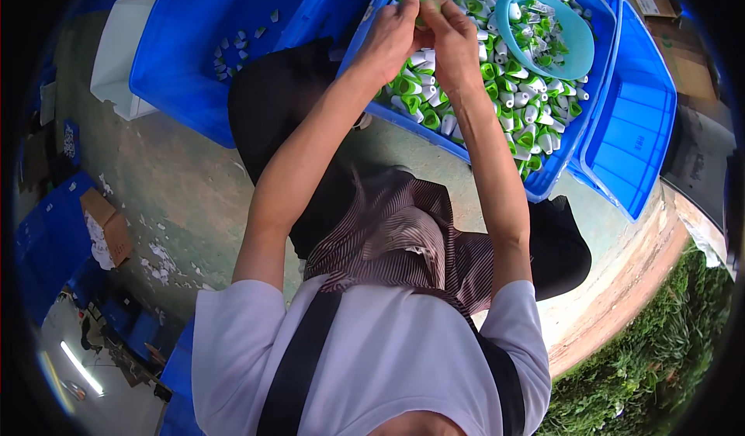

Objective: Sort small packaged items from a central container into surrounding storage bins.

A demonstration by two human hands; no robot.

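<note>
My left hand (388, 39) and my right hand (455, 52) meet above a blue crate (560, 174), fingers closed with the tips pinched together. A bit of green shows between them, but the fingers cover most of it, so I cannot make out what they grip. Below them the crate is heaped with small green-and-white plastic parts (531, 114), each with a tapered white body and a green cup-like side. A round light-blue basin (582, 52) rests tilted on the heap to the right of my hands, holding clear and green small pieces (541, 36).
At the left stands a larger blue bin (174, 71) with several small white parts (233, 52) on its bottom. Another blue crate (632, 126) leans at the right. A white box (120, 56) and a cardboard box (109, 223) are farther left; cardboard boxes (687, 67) stand far right.
</note>
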